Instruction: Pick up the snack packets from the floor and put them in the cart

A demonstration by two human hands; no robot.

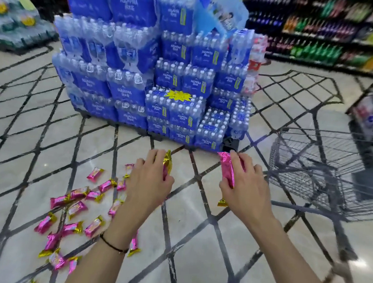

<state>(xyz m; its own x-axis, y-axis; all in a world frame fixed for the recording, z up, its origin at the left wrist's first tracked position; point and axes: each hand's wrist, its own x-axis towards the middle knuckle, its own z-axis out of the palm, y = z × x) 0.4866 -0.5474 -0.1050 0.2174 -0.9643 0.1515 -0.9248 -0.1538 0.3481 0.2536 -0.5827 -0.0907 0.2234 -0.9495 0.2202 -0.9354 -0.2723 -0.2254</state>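
The left hand [149, 183] is gripping one glossy pink-and-gold foil snack packet [167, 165], its fingers closed around it, and the right hand [245, 188] is clasping another [228, 171]. Both are hovering above the marble floor [194, 243], near the wire cart [327, 174], which is looking empty. Many crinkly packets [73, 212] are lying scattered at left.

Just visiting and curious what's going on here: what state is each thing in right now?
Left hand: closed on a snack packet.
Right hand: closed on a pink packet.
Loose packets: scattered on the floor.
Cart: upright, basket looks empty.
Water packs: stacked.
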